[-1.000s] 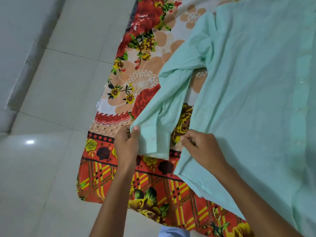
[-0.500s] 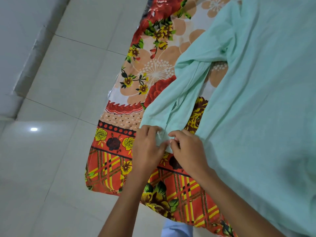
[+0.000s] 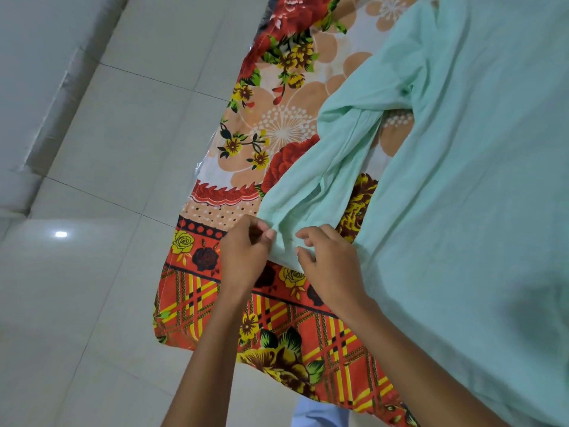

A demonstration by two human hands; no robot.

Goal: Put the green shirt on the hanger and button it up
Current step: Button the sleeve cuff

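Observation:
The pale green shirt [image 3: 462, 186] lies spread over the right side of the bed. Its sleeve [image 3: 320, 180] runs down and left to the cuff [image 3: 284, 246] near the bed's front edge. My left hand [image 3: 246, 251] pinches the cuff's left side with thumb and fingers. My right hand [image 3: 329, 263] touches the cuff's right side, fingers curled on the cloth. The cuff button is hidden between my hands. No hanger is in view.
A red, orange and yellow floral bedsheet [image 3: 277, 134] covers the bed, its corner hanging at the lower left. A pale tiled floor [image 3: 92, 272] lies to the left, with a wall base at the far left. A bit of blue cloth [image 3: 320, 416] shows below the bed edge.
My right hand left the shirt's side hem and came to the cuff beside my left hand. Both hands now work at the cuff. The view shifted slightly.

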